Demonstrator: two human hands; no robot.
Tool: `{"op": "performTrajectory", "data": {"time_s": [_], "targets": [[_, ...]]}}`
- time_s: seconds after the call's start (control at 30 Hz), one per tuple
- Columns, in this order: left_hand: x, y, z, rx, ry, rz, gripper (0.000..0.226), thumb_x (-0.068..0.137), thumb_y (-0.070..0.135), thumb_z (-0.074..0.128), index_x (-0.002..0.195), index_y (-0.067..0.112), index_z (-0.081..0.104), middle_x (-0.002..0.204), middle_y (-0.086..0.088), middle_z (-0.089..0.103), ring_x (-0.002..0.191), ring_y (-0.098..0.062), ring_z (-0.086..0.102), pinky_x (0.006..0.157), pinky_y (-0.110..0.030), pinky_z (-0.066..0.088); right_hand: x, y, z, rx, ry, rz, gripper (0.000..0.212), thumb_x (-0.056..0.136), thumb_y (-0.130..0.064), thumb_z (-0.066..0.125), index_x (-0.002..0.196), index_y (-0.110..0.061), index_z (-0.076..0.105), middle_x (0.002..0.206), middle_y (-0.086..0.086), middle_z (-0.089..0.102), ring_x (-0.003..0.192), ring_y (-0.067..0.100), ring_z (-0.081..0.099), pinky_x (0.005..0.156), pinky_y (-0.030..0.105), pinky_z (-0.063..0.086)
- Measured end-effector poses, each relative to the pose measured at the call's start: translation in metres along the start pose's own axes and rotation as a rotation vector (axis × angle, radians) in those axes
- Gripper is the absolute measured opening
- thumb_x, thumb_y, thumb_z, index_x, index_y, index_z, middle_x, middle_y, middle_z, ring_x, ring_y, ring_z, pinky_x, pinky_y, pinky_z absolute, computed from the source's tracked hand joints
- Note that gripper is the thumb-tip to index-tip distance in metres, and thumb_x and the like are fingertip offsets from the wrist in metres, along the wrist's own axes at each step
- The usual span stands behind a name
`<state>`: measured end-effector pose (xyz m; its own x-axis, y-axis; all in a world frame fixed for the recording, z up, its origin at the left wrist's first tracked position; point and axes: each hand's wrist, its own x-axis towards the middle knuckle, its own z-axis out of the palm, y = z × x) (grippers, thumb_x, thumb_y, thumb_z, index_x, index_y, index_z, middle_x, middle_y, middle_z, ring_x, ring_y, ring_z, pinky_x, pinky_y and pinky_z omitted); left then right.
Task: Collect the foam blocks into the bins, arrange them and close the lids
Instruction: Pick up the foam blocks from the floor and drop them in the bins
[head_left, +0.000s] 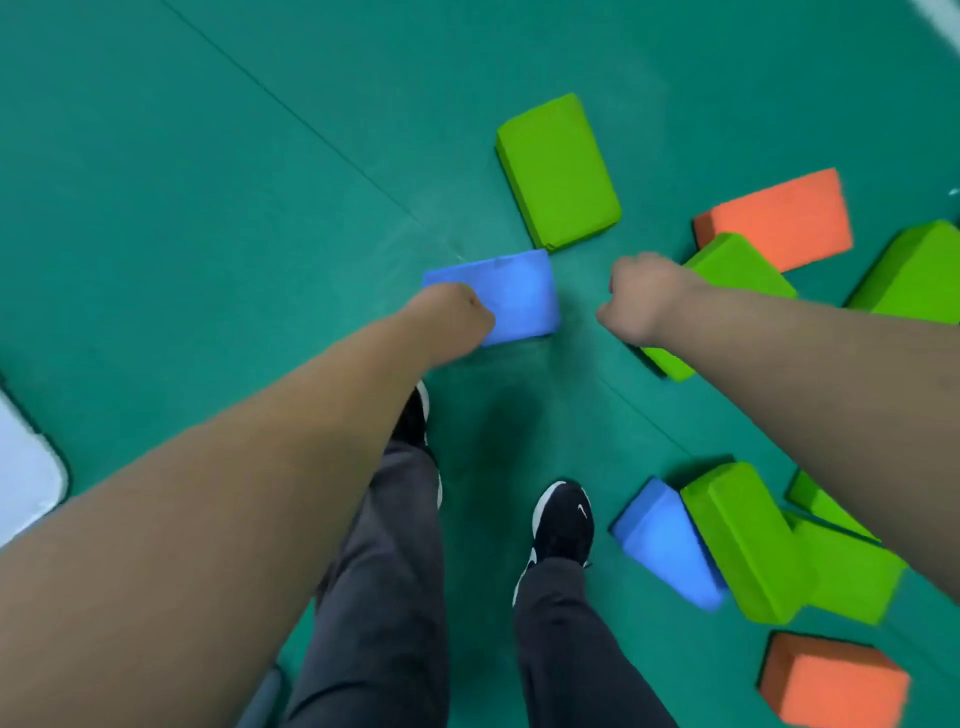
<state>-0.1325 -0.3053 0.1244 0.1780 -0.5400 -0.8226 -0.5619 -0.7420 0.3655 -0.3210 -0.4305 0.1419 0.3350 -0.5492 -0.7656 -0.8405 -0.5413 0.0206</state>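
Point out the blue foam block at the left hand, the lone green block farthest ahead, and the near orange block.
blue foam block (519, 293), head view, top face.
lone green block (558, 166), head view, top face.
near orange block (836, 680), head view, top face.

Blue foam block (511, 293) flat on green floor, centre. Lime block (558, 171) flat just beyond it. Orange block (779, 218) and two lime blocks (737, 275) (914, 275) at right. Lower right: blue block (667, 551) against tilted lime block (748, 540), more lime (852, 566), orange block (831, 680) nearest.
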Motion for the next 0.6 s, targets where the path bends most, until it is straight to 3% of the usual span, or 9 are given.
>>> {"op": "performTrajectory", "data": {"time_s": [0.1,0.33,0.6], "targets": [[0.035,0.006,-0.008,0.117,-0.061,0.007,0.029,0.098,0.025,0.052,0.114,0.009,0.071,0.114,-0.011,0.071,0.109,-0.031,0.066,0.089,-0.031,0.052,0.022,0.000,-0.005,0.042,-0.045,0.021,0.038,0.095,-0.027,0.053,0.118,0.000,0.065,0.124,0.025,0.065,0.118,0.039,0.061,0.092,0.038,0.051],[0.098,-0.021,-0.032,0.342,-0.087,-0.007,0.027,0.098,0.019,0.049,0.115,0.004,0.064,0.116,-0.019,0.068,0.106,-0.037,0.064,0.074,-0.030,0.043,0.094,-0.018,-0.010,0.189,-0.027,0.114,0.042,0.094,-0.027,0.054,0.122,0.003,0.063,0.130,0.028,0.062,0.120,0.041,0.062,0.095,0.040,0.052],[0.195,-0.048,-0.017,0.443,-0.030,-0.016,0.066,0.083,0.034,0.068,0.139,0.006,0.048,0.135,-0.018,0.052,0.120,-0.039,0.054,0.096,-0.045,0.051,0.209,-0.013,0.016,0.208,0.062,0.175,0.069,0.090,-0.047,0.066,0.141,-0.005,0.047,0.143,0.019,0.042,0.132,0.042,0.048,0.105,0.048,0.044]]}}
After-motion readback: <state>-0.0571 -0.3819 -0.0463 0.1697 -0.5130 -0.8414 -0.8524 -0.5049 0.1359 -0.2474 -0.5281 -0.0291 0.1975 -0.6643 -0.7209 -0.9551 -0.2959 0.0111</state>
